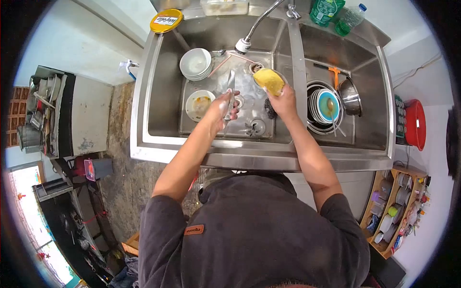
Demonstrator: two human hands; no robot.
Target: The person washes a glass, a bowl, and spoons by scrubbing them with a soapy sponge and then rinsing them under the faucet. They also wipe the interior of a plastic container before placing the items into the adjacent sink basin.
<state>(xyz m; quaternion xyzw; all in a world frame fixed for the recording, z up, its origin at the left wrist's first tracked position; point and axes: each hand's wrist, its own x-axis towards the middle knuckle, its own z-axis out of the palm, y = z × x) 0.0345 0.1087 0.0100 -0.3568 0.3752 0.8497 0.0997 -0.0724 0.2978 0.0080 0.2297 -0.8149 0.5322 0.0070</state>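
My left hand [222, 106] is closed around a knife [232, 78], whose blade points up towards the back of the left sink basin. In my right hand [284, 102] is a yellow sponge [269, 81], gripped at its lower right side. The sponge is apart from the knife. A stack of white bowls [196, 63] stands in the basin beyond my left hand. Closer to that hand lies another white bowl [200, 105] with yellowish bits in it. A dark scrubber [270, 109] rests on the basin floor below my right hand. Suds cover part of the floor.
A faucet head [243, 46] hangs over the left basin [165, 96]. Stacked dishes with a blue bowl [329, 106], a metal pot [350, 96] and an orange-handled tool [334, 73] occupy the right basin. A yellow lid [166, 21] and green bottle [349, 21] sit on the rim.
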